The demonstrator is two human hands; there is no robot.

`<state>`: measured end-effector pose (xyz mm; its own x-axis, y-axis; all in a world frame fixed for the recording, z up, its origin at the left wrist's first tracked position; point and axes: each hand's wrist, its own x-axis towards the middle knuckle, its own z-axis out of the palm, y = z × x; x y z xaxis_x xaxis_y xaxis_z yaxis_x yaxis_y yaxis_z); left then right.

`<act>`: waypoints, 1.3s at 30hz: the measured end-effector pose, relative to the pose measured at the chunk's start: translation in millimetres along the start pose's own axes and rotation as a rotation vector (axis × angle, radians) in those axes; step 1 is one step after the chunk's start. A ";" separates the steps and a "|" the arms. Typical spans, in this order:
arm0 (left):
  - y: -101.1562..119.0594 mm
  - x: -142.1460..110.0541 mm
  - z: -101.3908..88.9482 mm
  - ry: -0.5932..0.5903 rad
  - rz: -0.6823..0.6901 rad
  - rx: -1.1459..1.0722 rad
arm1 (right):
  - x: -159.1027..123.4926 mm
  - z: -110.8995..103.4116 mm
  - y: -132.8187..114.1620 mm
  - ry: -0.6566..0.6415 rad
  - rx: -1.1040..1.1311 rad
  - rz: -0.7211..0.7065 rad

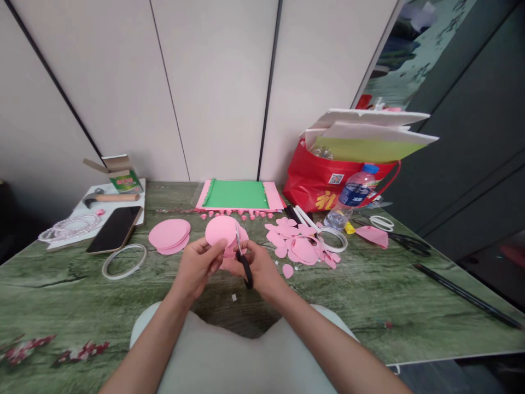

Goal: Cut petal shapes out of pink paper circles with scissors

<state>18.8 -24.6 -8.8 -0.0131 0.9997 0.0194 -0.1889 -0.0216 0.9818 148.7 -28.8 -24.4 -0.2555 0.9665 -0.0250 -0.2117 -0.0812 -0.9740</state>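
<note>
My left hand (200,264) pinches the lower edge of a pink paper disc (221,230) held up over the green table (369,295). In my right hand (259,268) are black-handled scissors (243,258), fingers wrapped through the handles and the blades pointing up into the disc. A stack of pink paper circles (169,235) lies just left of the hands. To the right is a pile of pink cut petals and scraps (299,246).
A phone (115,229), a tape ring (123,261) and a hammer (109,197) lie at left. Green and pink sheets (238,195) sit at the back. A red bag (324,183), water bottle (353,194), more tape rings (334,238) and a second pair of scissors (408,241) are at right.
</note>
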 end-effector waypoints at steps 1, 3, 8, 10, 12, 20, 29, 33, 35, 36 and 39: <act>0.4 -0.4 0.2 0.004 0.000 -0.002 | -0.1 0.2 -0.5 0.002 -0.002 0.003; 1.2 -1.2 0.6 0.009 0.000 -0.007 | -0.5 0.7 -1.7 0.008 -0.011 0.006; 2.5 -1.3 0.9 0.005 0.006 -0.022 | -1.2 1.3 -5.1 0.012 -0.006 0.037; 2.4 -0.6 0.4 0.002 0.009 -0.031 | -1.2 1.3 -5.7 0.012 0.007 0.051; 2.0 0.1 -0.5 0.001 0.013 -0.039 | -1.1 1.3 -5.7 0.013 0.024 0.057; 0.0 3.1 -2.7 0.061 0.051 -0.117 | -1.9 1.6 -3.6 0.004 0.035 0.082; -1.8 -0.5 1.5 -0.029 0.042 -0.058 | -2.3 4.7 1.3 -0.012 0.060 0.064; -4.3 -0.1 2.7 0.010 0.062 -0.032 | -3.8 6.5 3.0 -0.046 0.064 0.082; -5.0 0.5 2.6 0.034 0.058 -0.028 | -4.2 6.3 2.6 -0.063 0.046 0.080; -5.0 0.7 2.4 0.038 0.048 -0.026 | -4.1 6.0 1.8 -0.064 0.030 0.073; -3.0 1.3 2.1 0.014 0.002 0.001 | -3.4 3.6 -2.2 -0.041 0.005 0.049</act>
<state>21.5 -23.2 -11.2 -0.0270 0.9995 0.0189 -0.1879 -0.0236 0.9819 146.7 -32.8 -21.4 -0.3037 0.9507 -0.0630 -0.2027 -0.1291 -0.9707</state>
